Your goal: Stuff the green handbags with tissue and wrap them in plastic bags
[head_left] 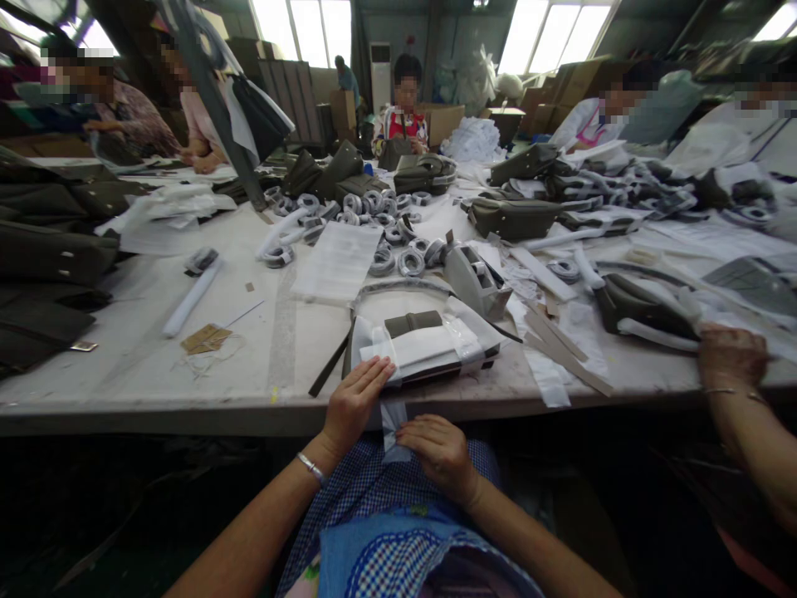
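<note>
A dark handbag [413, 322] lies at the table's front edge, wrapped in white sheeting [414, 355]. Its handle arches up behind, padded in wrapping, and a dark strap [330, 363] trails off its left side. My left hand [356, 403] rests with straight fingers on the near left of the white wrap. Below the table edge, my right hand [441, 453] pinches a strip of clear tape [392, 423] that hangs down from the wrapped bag. Just behind the bag stands a grey tape dispenser [474, 281].
Several plastic-wrapped strap coils [411, 262] are heaped behind the bag. Dark bags [50, 249] are stacked at left, near a white roll [192, 299] and brown tags [205, 338]. At right, a co-worker's hand [733, 357] touches another bag [644, 307]. More people sit across the table.
</note>
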`<state>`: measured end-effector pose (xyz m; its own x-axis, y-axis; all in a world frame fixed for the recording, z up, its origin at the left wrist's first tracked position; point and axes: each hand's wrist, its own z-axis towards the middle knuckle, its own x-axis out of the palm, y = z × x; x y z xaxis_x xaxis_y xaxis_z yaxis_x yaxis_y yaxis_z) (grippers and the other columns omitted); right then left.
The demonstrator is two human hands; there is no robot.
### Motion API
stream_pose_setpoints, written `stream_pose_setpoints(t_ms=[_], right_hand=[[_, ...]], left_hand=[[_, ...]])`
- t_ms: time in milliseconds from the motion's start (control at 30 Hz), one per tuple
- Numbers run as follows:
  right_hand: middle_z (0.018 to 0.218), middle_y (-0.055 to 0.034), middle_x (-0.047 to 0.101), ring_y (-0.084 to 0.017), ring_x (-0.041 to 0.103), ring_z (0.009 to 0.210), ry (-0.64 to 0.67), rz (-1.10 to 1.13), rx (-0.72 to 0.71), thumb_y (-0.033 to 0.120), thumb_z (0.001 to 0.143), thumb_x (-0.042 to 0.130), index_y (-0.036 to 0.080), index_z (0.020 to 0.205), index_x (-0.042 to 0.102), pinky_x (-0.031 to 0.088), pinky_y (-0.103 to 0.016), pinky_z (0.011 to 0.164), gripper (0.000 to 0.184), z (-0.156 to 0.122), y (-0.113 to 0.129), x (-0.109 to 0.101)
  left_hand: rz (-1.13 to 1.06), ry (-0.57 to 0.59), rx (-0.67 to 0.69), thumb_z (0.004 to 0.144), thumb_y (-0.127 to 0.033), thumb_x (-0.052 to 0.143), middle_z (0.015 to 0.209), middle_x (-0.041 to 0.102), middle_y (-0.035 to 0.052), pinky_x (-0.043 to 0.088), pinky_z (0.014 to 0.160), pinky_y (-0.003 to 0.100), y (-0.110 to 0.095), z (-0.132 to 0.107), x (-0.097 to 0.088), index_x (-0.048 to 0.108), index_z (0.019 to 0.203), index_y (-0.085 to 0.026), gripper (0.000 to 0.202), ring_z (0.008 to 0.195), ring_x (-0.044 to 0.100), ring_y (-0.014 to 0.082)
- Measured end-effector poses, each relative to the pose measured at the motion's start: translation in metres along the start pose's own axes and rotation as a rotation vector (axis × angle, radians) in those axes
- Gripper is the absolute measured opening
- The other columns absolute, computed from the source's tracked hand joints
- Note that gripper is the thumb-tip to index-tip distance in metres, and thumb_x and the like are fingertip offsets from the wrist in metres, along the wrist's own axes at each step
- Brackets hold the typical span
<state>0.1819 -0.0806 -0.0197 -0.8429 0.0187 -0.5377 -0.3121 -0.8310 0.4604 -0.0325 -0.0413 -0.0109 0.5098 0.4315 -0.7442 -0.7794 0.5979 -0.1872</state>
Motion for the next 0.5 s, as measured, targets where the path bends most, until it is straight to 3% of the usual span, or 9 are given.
stream_pose_setpoints(t_ms=[267, 500], right_hand=[[0.091, -0.0014, 0.078, -0.015, 0.073, 0.086, -0.016, 0.012, 0.041, 0.01, 0.093, 0.052, 0.024, 0.096, 0.071, 0.054, -0.032, 0.087, 0.024, 0.054, 0.002, -0.023], [0.089, 0.0024, 0.078, -0.015, 0.072, 0.083, 0.013, -0.09, 0.183, 0.013, 0.091, 0.058, 0.026, 0.089, 0.072, 0.047, -0.033, 0.095, 0.02, 0.097, -0.019, -0.018]], left_hand=[[0.046, -0.005, 0.009, 0.096, -0.01, 0.047, 0.14, 0.058, 0.0093, 0.048, 0.109, 0.044, -0.003, -0.001, 0.0, 0.045, 0.145, -0.023, 0.051, 0.133, 0.051, 0.0242], [0.063, -0.032, -0.084, 0.094, -0.013, 0.053, 0.122, 0.064, 0.0097, 0.053, 0.101, 0.041, -0.01, 0.0, -0.004, 0.064, 0.124, -0.023, 0.033, 0.117, 0.059, 0.0244]])
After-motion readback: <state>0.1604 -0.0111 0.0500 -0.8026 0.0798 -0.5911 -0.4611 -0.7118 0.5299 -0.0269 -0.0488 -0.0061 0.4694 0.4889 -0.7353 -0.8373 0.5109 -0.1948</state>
